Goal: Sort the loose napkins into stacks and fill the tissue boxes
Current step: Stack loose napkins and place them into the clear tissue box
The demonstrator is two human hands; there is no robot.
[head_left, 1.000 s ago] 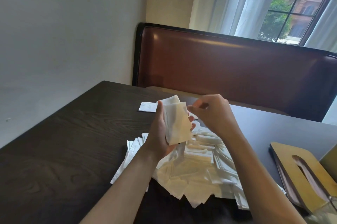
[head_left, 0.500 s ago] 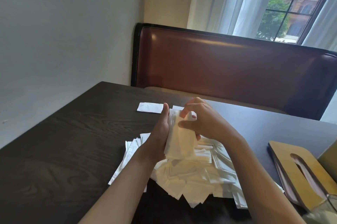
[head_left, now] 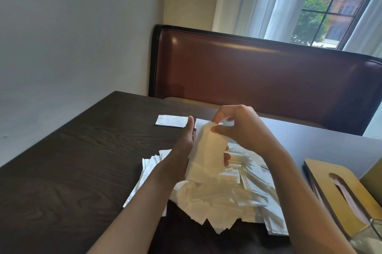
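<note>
White napkins (head_left: 207, 150) between left hand (head_left: 182, 150) and right hand (head_left: 239, 129)

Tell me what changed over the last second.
The right hand, apart from the held napkins a second ago, came across to them and now pinches their top edge. The left hand keeps gripping them upright. The loose pile, the flat napkin beyond and the wooden box lid stayed put.

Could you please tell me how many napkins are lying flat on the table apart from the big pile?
2: one napkin lies beyond the left hand; a second napkin shows partly behind the held stack. More may be hidden behind the hands.
</note>
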